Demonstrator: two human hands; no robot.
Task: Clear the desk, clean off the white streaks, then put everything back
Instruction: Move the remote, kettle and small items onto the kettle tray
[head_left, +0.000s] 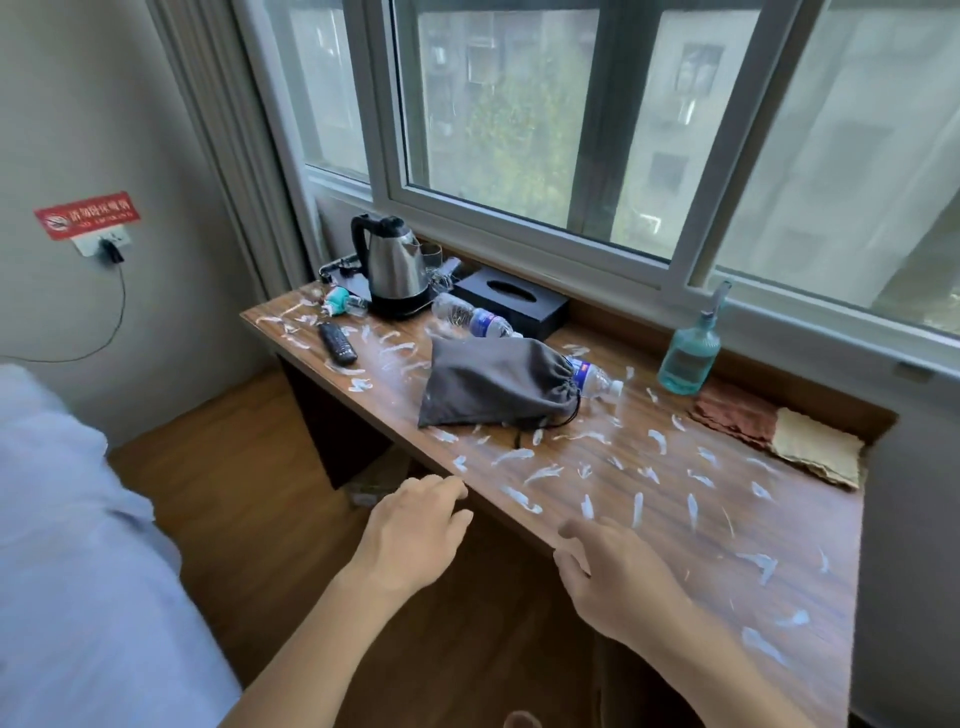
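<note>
Both hands hover at the near edge of the desk (649, 525), the left hand (415, 525) and right hand (618, 582) loosely spread and holding nothing. White streaks (545, 474) cover the wood. Farther back lie a gray pouch (493, 382), 2 water bottles (472, 317), a remote (336, 343), a kettle (392, 265), a tissue box (511, 301), a spray bottle (690, 356) and cloths (779, 431).

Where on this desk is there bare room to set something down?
The near right stretch of the wooden desk, between the grey drawstring pouch, the folded brown and yellow cloths and the right hand, holds only white streaks. The far left corner is crowded around the steel kettle.
</note>
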